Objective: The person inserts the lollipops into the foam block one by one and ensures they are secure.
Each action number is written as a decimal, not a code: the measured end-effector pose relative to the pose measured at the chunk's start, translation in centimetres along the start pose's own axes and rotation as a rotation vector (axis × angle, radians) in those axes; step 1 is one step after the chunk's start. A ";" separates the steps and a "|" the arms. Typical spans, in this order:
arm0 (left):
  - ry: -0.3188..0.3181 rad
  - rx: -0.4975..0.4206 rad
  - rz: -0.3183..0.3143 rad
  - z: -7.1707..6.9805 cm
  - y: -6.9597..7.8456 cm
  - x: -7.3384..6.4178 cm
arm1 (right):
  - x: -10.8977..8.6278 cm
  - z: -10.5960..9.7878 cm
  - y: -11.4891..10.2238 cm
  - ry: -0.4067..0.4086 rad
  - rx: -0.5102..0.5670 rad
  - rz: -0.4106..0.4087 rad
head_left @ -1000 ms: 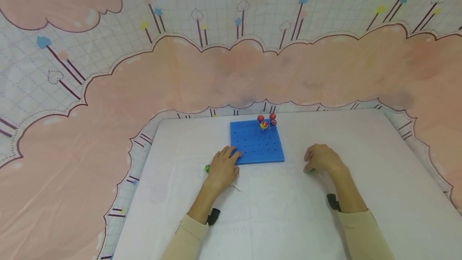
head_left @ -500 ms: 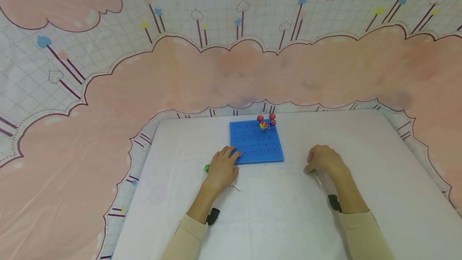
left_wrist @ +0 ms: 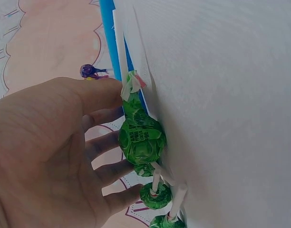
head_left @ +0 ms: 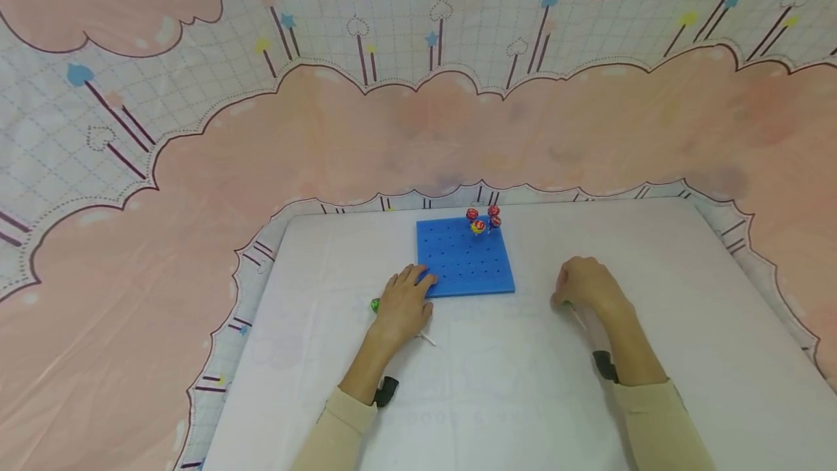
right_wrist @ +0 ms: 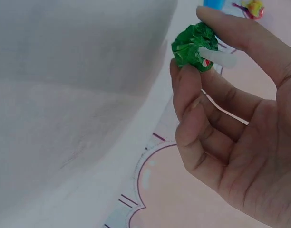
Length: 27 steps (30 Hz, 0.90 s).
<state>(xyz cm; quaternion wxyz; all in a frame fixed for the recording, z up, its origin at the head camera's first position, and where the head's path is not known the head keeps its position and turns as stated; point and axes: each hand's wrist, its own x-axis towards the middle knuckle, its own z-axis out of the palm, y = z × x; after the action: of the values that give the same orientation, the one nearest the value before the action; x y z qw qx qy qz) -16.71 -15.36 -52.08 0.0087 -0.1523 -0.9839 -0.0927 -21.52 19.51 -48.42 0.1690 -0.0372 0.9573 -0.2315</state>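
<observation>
Over the table's right half, my right hand [head_left: 588,288] pinches a green-wrapped lollipop [right_wrist: 193,45] by its head, between thumb and fingers. The white stick points back toward the palm. My left hand [head_left: 402,311] lies with spread fingers, its fingertips at the near left corner of the blue board with holes [head_left: 464,267]. Beneath and beside that palm are several green lollipops [left_wrist: 143,140], mostly hidden in the head view. One green head [head_left: 375,304] shows left of the hand, and a white stick [head_left: 426,339] pokes out to its right.
Several lollipops stand in the board's far right corner, including a red one [head_left: 472,214] and a yellow one [head_left: 478,227]. The white table [head_left: 497,384] ends at the back against a patterned pink cloth [head_left: 458,144].
My right fingers have shifted around the green lollipop, and its stick has come into sight below them. The left hand and the board stay in place.
</observation>
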 end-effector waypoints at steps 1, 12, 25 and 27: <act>0.000 0.000 0.000 0.0 0.0 0.0 | 0.0 0.0 -0.1 0.010 0.007 -0.006; -0.004 0.006 -0.003 -0.1 0.0 0.0 | 0.1 -0.6 -1.7 0.046 0.044 -0.062; -0.004 -0.014 0.003 -0.2 0.1 0.0 | 0.3 -0.4 -3.4 0.127 0.075 -0.099; -0.005 -0.014 0.003 -0.2 0.1 0.0 | 0.2 -0.5 -3.6 0.145 0.087 -0.106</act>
<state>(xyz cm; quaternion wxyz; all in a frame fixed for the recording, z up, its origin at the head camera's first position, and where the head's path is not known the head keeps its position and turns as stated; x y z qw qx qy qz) -16.65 -15.31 -51.81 0.0052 -0.1542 -0.9830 -0.0994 -21.93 16.50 -46.42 0.0885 -0.0637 0.9527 -0.2836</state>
